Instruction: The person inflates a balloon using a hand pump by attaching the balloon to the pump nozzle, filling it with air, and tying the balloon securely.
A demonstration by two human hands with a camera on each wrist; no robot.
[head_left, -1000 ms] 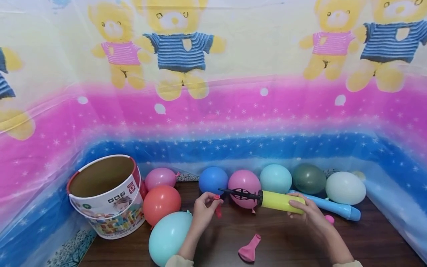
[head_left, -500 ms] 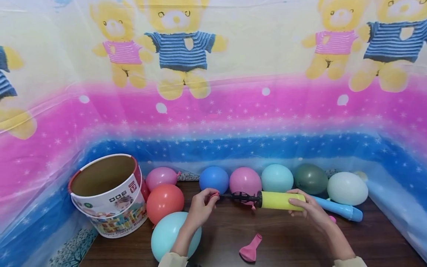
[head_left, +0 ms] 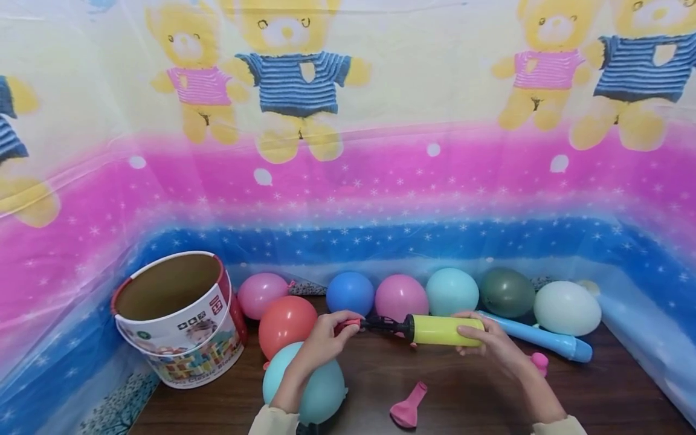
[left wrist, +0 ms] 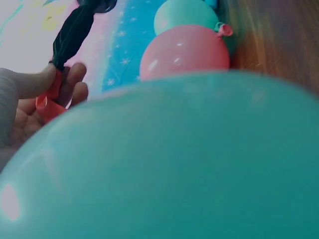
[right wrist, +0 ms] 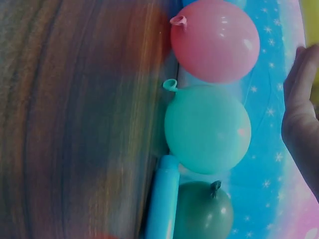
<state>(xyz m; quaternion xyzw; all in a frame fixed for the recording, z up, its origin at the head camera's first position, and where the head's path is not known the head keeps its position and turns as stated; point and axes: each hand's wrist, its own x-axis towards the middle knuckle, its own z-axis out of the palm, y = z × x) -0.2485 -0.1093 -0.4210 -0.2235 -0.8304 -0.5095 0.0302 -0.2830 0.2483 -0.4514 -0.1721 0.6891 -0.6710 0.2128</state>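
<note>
Here, curled hands [head_left: 328, 339] [head_left: 496, 344] hold limp red balloon [left wrist: 48, 103] and pump [head_left: 440, 330] in line.

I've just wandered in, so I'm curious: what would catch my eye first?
Probably the bright yellow pump, held over the table in the right hand, its black nozzle at the limp red balloon the left hand pinches. Behind runs a row of inflated balloons; an open bucket stands far left.

the head view looks forward and down across the surface [head_left: 462, 399]. the wrist views, tipped sideways and nearer, share the pink balloon [right wrist: 217, 42]; a teal balloon [left wrist: 174, 159] crowds the left.
</note>
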